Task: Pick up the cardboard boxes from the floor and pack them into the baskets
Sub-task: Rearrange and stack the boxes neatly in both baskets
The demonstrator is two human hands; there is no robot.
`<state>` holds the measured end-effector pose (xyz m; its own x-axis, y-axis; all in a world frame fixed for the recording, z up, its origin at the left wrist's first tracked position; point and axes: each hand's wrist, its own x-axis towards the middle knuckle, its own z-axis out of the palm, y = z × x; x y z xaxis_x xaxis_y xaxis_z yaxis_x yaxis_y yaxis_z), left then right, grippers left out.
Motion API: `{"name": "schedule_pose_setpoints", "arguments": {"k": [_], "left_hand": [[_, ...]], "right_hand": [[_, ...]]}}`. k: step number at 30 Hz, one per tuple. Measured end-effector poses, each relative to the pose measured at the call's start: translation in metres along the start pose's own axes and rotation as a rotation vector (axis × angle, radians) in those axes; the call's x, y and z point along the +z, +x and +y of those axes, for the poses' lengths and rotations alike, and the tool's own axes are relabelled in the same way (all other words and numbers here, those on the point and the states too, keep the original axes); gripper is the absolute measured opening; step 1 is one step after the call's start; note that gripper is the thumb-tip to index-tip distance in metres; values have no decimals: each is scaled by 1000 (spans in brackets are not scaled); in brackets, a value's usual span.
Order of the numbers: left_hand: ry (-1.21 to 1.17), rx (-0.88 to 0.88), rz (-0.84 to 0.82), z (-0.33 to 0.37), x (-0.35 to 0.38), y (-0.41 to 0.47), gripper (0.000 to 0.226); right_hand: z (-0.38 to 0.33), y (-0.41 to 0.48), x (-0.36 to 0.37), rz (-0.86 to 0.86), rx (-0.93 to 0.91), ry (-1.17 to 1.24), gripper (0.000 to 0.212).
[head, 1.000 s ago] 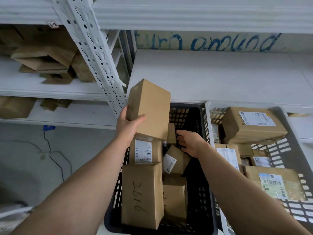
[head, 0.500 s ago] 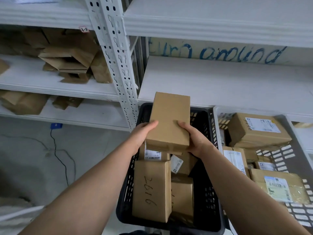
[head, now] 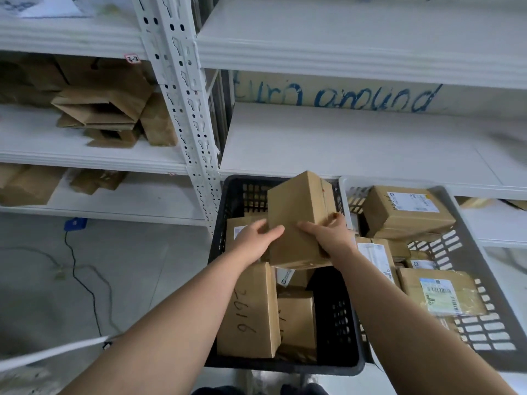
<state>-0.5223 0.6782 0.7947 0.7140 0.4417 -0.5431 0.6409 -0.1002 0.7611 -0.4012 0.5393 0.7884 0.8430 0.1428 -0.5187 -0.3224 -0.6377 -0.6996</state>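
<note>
Room, as I read it: grey floor (head: 37, 280) at left, with a black cable (head: 74, 269) running to a blue plug (head: 74, 223). White racking upright (head: 182, 109) mid-frame. Loose cardboard (head: 99, 109) on the left shelves, and a bare shelf board (head: 342, 143) at right under blue "turn around" lettering (head: 342, 98). Black basket (head: 221, 223) sits below that board. Grey basket (head: 467, 252) is just beside it on the right, holding labelled boxes (head: 407, 212).

Delta: a second ago only the left hand had the cardboard box (head: 296, 220). Now left hand (head: 253, 240) and right hand (head: 328, 235) both have fingers wrapped on it, one on each near side. Since half a second ago it has turned, with a vertical edge toward me and two faces showing. It hangs over the black basket's far half, above the packed boxes.

Clearance: box marked 2616 (head: 248, 312) fills the basket's left side. I see a dark open gap (head: 330, 297) along its right wall.
</note>
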Motion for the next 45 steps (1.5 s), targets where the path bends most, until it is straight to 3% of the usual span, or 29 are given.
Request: {"name": "schedule_pose_setpoints", "arguments": {"k": [3,5,7,10,12,15,17,22,25,27,29,30,32,37,41,45], "left_hand": [[-195,-41,-87,18,13,-1,99],[-273,-61,-99,23,15,1,109],[-377,-119,-132,28,14,1,95],[-646,-129,-194,31,12,5,60],[-761,-110,-177,30,12,7,42],[-856,-106,-180,27,10,10,47],[-844,-100,-167,27,10,14,50],[-484,0,94,32,7,23,40],[-465,-40,-10,42,8,22,37],[-425,-45,-67,47,9,22,60],[-382,-53,-35,45,13,30,94],[-375,-44,-23,44,15,34,94],[-379,-12,23,44,16,39,72],[-437,36,217,26,3,67,79],[-482,18,239,11,-8,87,70],[-516,23,240,-3,-14,103,77]], "right_hand": [[-1,-7,-1,-97,-71,71,112],[-4,-8,-9,-210,-70,280,85],[-8,-9,-20,-288,-89,472,45],[-8,-1,-28,-271,-201,523,26],[-7,3,-30,-290,-194,503,31],[-10,2,-37,-354,-29,450,92],[-12,1,-40,-437,39,439,106],[-9,6,-41,-375,9,490,58],[-9,9,-46,-415,-6,499,35],[-12,8,-48,-475,-56,505,23],[-14,11,-46,-498,-64,522,21],[-12,18,-42,-477,-38,528,24],[-6,31,-32,-393,81,508,34],[26,59,-5,-293,269,299,39],[55,86,17,-285,307,199,28],[77,108,42,-303,309,122,28]]}}
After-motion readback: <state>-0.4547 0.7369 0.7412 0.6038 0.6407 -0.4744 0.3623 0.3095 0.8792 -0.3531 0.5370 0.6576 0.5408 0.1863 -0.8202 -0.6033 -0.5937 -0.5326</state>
